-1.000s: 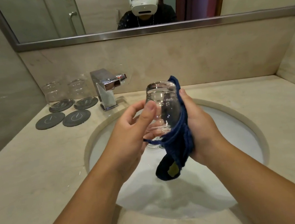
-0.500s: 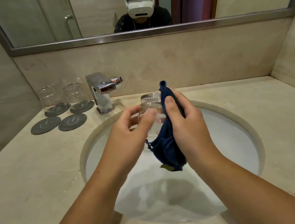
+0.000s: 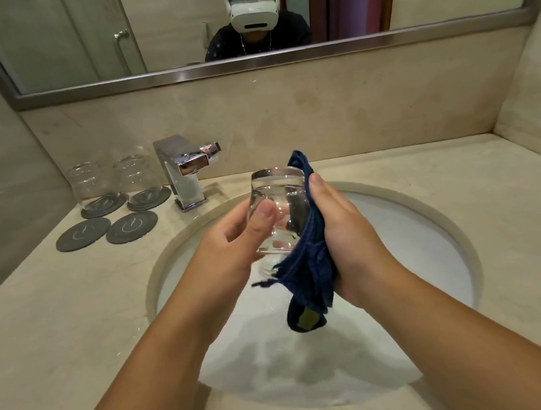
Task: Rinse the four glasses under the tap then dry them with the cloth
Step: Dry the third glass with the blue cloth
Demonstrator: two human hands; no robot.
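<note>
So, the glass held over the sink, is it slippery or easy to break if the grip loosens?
Probably slippery: the glass is smooth and clear, with the bare left hand on one side. Likely fragile too: it hangs over the hard sink. The cloth side should grip better.

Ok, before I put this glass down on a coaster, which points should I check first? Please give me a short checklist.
1. Left hand grip on the held glass: thumb and fingers are round it. Ok.
2. Cloth on the glass: the right hand holds it against the side. Ok.
3. Glass fully dry: cannot tell.
4. Free place: the front coasters are bare. Ok.
5. Tap off: no stream visible. Ok.
6. All four glasses found: besides this one, only the two back glasses show plainly. Cannot tell.
</note>
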